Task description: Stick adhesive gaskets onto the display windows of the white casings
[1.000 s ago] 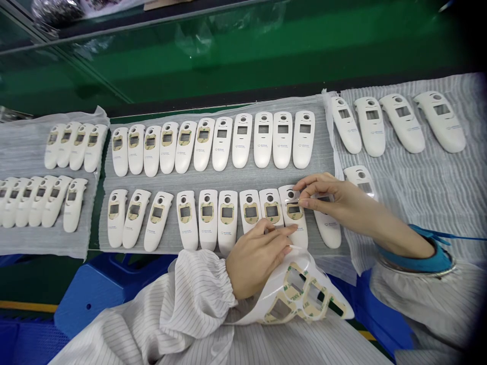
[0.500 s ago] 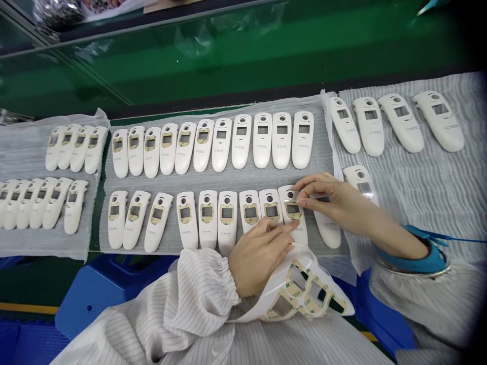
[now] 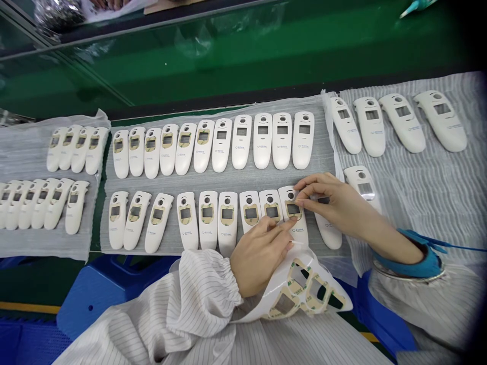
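Two rows of white plastic housings lie on a grey foam sheet [image 3: 236, 180]. My right hand [image 3: 331, 200] pinches a tan adhesive frame over the window of one housing [image 3: 294, 215] in the near row. My left hand [image 3: 261, 253] rests below it, forefinger touching that housing's lower part, while the other fingers hold a white backing sheet [image 3: 300, 291] with several cut-out sticker frames. Housings to the left in the near row carry tan frames round their windows.
More housings lie on a foam sheet at the left [image 3: 23, 233] and on ribbed white foam at the right [image 3: 429, 182]. A green conveyor belt [image 3: 243, 56] runs behind. A blue bin [image 3: 102, 289] stands under the table's edge.
Both hands have stayed on the same housing; my left forefinger has slid slightly up towards the window. The camera view has shifted a little.
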`<state>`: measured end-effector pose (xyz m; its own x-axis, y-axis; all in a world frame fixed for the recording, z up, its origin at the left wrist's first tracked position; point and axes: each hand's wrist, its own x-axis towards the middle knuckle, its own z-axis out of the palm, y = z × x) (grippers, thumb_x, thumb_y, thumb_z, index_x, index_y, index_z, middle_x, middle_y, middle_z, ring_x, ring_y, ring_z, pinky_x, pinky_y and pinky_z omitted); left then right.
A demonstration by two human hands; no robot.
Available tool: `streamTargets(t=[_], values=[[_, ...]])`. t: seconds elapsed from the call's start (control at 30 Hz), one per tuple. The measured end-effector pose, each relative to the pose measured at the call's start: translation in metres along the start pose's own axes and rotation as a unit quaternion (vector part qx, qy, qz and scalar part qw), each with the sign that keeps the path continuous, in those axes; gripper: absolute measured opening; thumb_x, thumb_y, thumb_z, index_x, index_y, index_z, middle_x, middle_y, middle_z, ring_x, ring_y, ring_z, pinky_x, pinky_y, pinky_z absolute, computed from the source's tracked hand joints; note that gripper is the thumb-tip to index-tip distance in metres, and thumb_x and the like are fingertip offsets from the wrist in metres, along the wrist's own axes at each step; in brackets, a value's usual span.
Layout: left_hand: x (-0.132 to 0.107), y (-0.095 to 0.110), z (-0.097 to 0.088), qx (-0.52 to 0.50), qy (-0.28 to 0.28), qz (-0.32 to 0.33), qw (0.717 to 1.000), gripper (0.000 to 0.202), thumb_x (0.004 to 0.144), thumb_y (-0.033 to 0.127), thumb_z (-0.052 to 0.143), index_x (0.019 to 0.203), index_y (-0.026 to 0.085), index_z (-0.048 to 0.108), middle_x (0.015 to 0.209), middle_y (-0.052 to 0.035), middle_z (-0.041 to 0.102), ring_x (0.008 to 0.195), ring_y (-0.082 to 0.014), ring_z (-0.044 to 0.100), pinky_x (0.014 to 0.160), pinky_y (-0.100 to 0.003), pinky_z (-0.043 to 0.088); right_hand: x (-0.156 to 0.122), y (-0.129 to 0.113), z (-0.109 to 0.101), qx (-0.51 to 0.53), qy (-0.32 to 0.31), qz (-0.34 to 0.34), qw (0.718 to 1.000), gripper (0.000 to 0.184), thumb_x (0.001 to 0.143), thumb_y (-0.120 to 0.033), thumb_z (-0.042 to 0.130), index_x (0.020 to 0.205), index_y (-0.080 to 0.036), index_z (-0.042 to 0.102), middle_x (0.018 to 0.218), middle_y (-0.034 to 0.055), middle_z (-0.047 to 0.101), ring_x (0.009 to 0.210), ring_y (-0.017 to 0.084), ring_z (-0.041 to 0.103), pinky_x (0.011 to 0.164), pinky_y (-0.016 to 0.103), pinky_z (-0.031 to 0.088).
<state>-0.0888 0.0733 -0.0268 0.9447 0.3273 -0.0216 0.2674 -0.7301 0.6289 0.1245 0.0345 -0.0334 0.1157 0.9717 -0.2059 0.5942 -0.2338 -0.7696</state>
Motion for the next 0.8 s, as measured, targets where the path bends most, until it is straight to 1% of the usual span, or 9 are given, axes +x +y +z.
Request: streamTargets(t=[0.17,0.27,0.33,0.4,0.5,0.57,0.63,0.73,0.8], values=[[0.005,0.000,-0.006,0.051,0.010,-0.028,0.998,0.027,0.097,0.019,0.034,0.085,0.013,0.057,0.140,-0.0044,0.047,0.095,-0.0196,0.045,0.083,-0.034,0.049,-0.002,0.003,0.006,-0.061,0.052,-0.032,0.996,0.015,0.084,-0.033,0.061,0.074,-0.024,0.065,0.098,0.0024,0.063,0.090,0.022,0.055,0.071,0.038,0.047],[0.010,-0.001,-0.008,0.107,-0.006,-0.035,0.994,0.024,0.095,0.016,0.036,0.087,0.012,0.058,0.141,-0.0066,0.045,0.095,-0.0206,0.046,0.081,-0.035,0.049,-0.005,0.002,0.011,-0.108,0.101,-0.090,0.985,0.011,0.086,-0.027,0.059,0.077,-0.022,0.065,0.094,0.0042,0.063,0.088,0.021,0.056,0.072,0.037,0.048],[0.012,0.000,-0.009,0.150,-0.019,-0.030,0.988,0.019,0.093,0.012,0.039,0.090,0.011,0.058,0.143,-0.0083,0.042,0.094,-0.0212,0.047,0.079,-0.036,0.049,-0.009,0.001,0.014,-0.146,0.123,-0.135,0.972,0.011,0.088,-0.023,0.056,0.083,-0.020,0.065,0.093,0.0053,0.064,0.086,0.021,0.057,0.073,0.037,0.049],[0.014,0.001,-0.009,0.190,-0.023,-0.021,0.981,0.017,0.091,0.011,0.041,0.091,0.011,0.058,0.144,-0.0098,0.041,0.095,-0.0225,0.048,0.077,-0.036,0.049,-0.016,0.001,0.018,-0.188,0.130,-0.162,0.960,0.012,0.090,-0.020,0.054,0.089,-0.018,0.066,0.093,0.0059,0.066,0.085,0.020,0.058,0.075,0.036,0.049],[0.014,0.004,-0.009,0.230,-0.019,-0.010,0.973,0.018,0.092,0.012,0.040,0.091,0.011,0.058,0.141,-0.0109,0.045,0.098,-0.0247,0.050,0.077,-0.036,0.048,-0.029,0.000,0.023,-0.251,0.158,-0.157,0.942,0.018,0.089,-0.017,0.054,0.102,-0.014,0.066,0.098,0.0077,0.068,0.087,0.021,0.059,0.077,0.036,0.049],[0.015,0.005,-0.010,0.236,-0.025,-0.008,0.971,0.018,0.092,0.012,0.040,0.091,0.012,0.058,0.139,-0.0104,0.046,0.099,-0.0252,0.050,0.078,-0.036,0.049,-0.035,0.000,0.027,-0.279,0.200,-0.149,0.928,0.025,0.087,-0.015,0.056,0.110,-0.012,0.064,0.099,0.0093,0.068,0.086,0.021,0.058,0.075,0.036,0.048],[0.016,0.005,-0.011,0.230,-0.032,-0.011,0.973,0.017,0.091,0.012,0.042,0.092,0.012,0.058,0.140,-0.0095,0.045,0.099,-0.0249,0.050,0.079,-0.037,0.049,-0.038,-0.001,0.029,-0.301,0.219,-0.155,0.915,0.027,0.084,-0.014,0.058,0.111,-0.014,0.064,0.100,0.0091,0.067,0.086,0.023,0.056,0.073,0.037,0.047],[0.017,0.001,-0.013,0.192,-0.036,-0.021,0.981,0.017,0.091,0.011,0.042,0.092,0.012,0.059,0.142,-0.0069,0.044,0.096,-0.0238,0.049,0.079,-0.037,0.049,-0.037,-0.004,0.029,-0.340,0.196,-0.162,0.905,0.021,0.083,-0.015,0.059,0.102,-0.018,0.068,0.099,0.0081,0.066,0.088,0.026,0.054,0.072,0.040,0.045],[0.015,-0.004,-0.016,0.126,-0.022,-0.026,0.991,0.021,0.093,0.013,0.038,0.095,0.012,0.059,0.139,-0.0055,0.047,0.098,-0.0233,0.048,0.082,-0.038,0.049,-0.037,-0.005,0.028,-0.347,0.196,-0.147,0.905,0.020,0.084,-0.017,0.058,0.102,-0.018,0.068,0.101,0.0089,0.064,0.089,0.027,0.053,0.073,0.041,0.044]])
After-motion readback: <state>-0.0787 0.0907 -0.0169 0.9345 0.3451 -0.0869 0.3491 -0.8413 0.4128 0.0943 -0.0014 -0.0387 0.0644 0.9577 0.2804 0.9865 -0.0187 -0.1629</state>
